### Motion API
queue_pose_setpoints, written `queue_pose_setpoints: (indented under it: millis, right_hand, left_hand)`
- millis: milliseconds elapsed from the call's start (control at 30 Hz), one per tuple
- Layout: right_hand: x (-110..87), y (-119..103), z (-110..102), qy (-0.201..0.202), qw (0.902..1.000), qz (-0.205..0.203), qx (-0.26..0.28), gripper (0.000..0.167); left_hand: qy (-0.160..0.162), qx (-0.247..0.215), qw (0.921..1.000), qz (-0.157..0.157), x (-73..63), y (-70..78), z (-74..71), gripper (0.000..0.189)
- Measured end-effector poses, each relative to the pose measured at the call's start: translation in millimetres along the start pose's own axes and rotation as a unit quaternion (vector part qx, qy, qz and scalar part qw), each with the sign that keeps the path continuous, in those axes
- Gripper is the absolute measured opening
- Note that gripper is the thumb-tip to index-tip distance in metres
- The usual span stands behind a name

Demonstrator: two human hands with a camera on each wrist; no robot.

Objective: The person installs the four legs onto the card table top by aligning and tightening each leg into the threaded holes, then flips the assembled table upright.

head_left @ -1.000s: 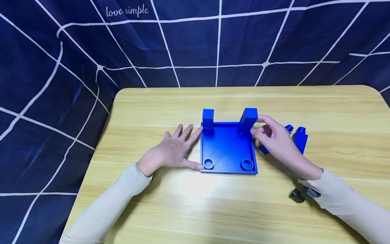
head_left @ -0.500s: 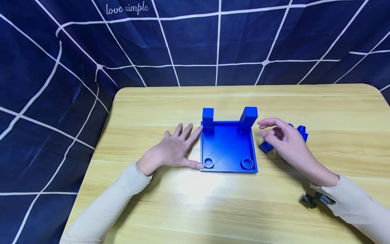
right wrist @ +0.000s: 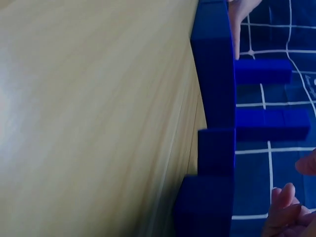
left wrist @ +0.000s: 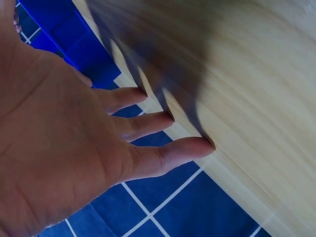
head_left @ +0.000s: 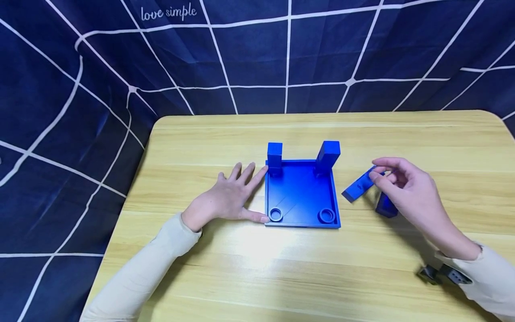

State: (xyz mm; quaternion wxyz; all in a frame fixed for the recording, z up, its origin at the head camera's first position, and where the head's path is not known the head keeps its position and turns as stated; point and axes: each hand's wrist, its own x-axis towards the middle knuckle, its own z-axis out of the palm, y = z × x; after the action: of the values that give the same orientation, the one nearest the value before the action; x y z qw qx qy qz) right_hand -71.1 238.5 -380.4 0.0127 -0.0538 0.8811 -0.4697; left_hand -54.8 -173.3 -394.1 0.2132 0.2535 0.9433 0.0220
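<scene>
My left hand (head_left: pixel 227 199) spreads its fingers against the blue tray (head_left: pixel 299 194), while my right hand (head_left: pixel 414 190), thumb and forefinger apart, hovers over two loose blue blocks (head_left: pixel 359 185) on the table (head_left: pixel 225 273).

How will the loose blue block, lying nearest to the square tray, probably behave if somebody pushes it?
The loose blue block would probably slide rather than roll, because its sides look flat. It seems stiff, since its edges run straight. Tipping looks unlikely, as it lies lengthwise on the table.

Right fingers (head_left: pixel 396 163) shifted from upright post (head_left: pixel 327 156) to loose posts (head_left: pixel 358 185).
</scene>
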Motion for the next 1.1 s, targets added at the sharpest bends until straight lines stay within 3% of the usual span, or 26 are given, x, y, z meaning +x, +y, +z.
queue_pose_setpoints:
  millis: [333,633,800,1100]
  right_hand:
    - [-10.3,21,-19,0.029,0.9980,0.054,0.013,0.039]
    - [-9.4,40,-30,-0.002,0.9902,0.121,0.070,0.061]
    - [-10.9,50,-31,-0.026,0.9906,0.128,0.041,0.070]
    - [-4.8,55,-33,-0.097,0.9902,0.095,-0.035,0.092]
  left_hand:
    - [-0.006,-0.002,1.0000,-0.007,-0.3,1.4,0.9,0.131]
    - [-0.004,-0.001,1.0000,-0.006,0.0,1.7,-0.5,0.131]
    - [-0.005,-0.003,1.0000,-0.006,0.7,1.5,-0.4,0.130]
    - [-0.013,-0.001,0.9999,-0.007,0.9,0.5,-1.9,0.131]
